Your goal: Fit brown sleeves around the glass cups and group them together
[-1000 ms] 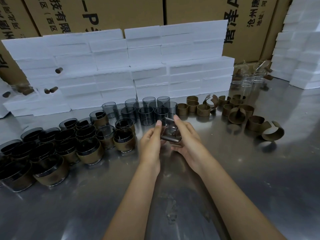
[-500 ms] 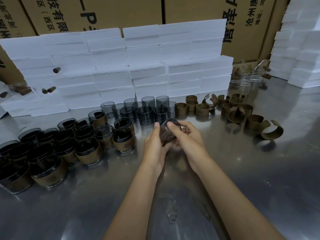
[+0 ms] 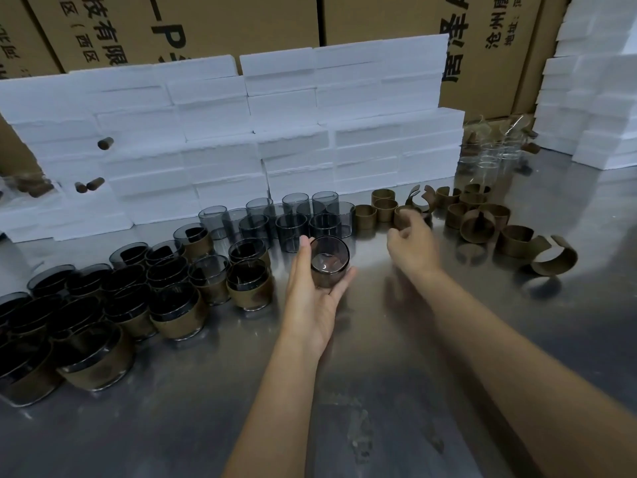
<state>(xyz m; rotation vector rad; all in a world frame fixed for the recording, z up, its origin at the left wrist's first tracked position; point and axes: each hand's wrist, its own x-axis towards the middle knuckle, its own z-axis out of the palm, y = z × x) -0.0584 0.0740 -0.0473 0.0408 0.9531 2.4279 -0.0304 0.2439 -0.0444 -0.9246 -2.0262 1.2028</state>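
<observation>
My left hand [image 3: 310, 305] holds a bare smoky glass cup [image 3: 329, 260] in its curled fingers, tilted with the mouth toward me. My right hand [image 3: 413, 250] is blurred and reaches out to the right, its curled fingers at a brown sleeve [image 3: 401, 213]; whether it grips the sleeve is unclear. More loose brown sleeves [image 3: 477, 225] lie in a cluster beyond it. Several bare smoky cups [image 3: 293, 222] stand behind my left hand. Cups wearing brown sleeves [image 3: 248, 288] are grouped at the left.
The shiny metal table [image 3: 379, 374] carries everything. White foam blocks [image 3: 275, 132] are stacked like a wall along the back, with more at the right [image 3: 593, 98]. Cardboard boxes [image 3: 206, 22] stand behind. Clear glasses [image 3: 489, 157] sit at the back right.
My right hand has left the cup and moved right to the brown sleeves. My left hand now holds the cup alone.
</observation>
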